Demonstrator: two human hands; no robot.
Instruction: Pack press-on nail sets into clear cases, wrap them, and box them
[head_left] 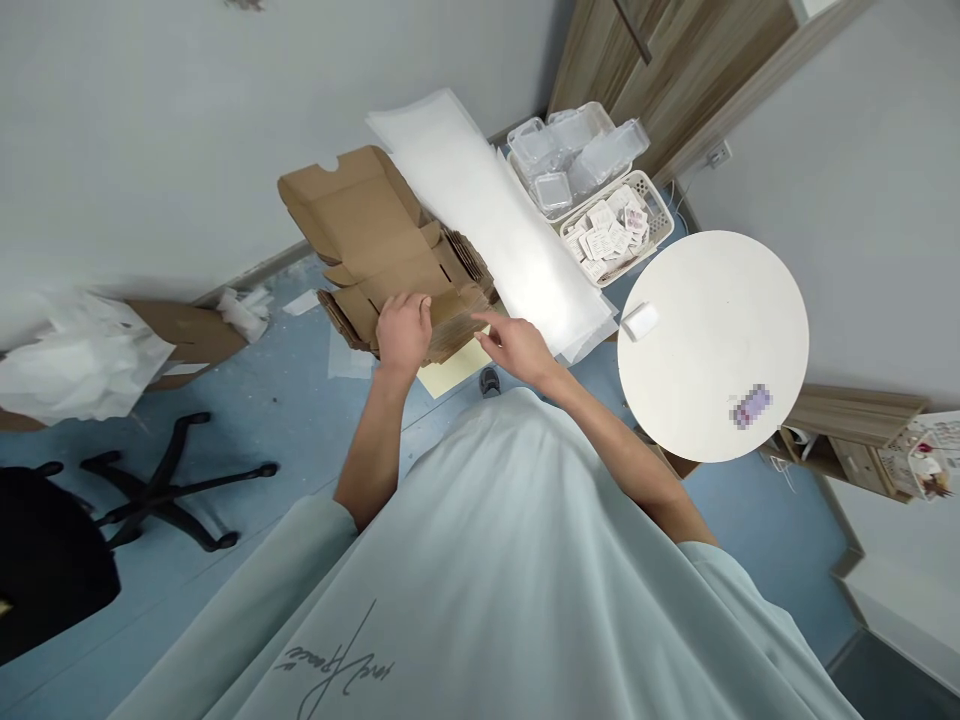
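Observation:
A flat-folded brown cardboard box [375,225] lies on top of a stack of similar cardboard sheets [457,335], its notched flap spread toward the wall. My left hand [405,328] rests on the near part of this box with bent fingers closed against the cardboard; the fingertips are partly hidden. At the right-hand edge of the stack is my right hand [519,348], its index finger stretched toward the layered edges and its thumb apart. Nothing shows between those fingers. Beside the stack, a pile of long white translucent sheets [495,220] runs diagonally to the right.
Two white baskets stand behind the sheets: one with clear plastic cases [577,150], one with small printed cards [611,235]. A round white table [712,340] holds a small white object [640,321]. To the left are a black office chair [161,490] and a white plastic bag [82,355].

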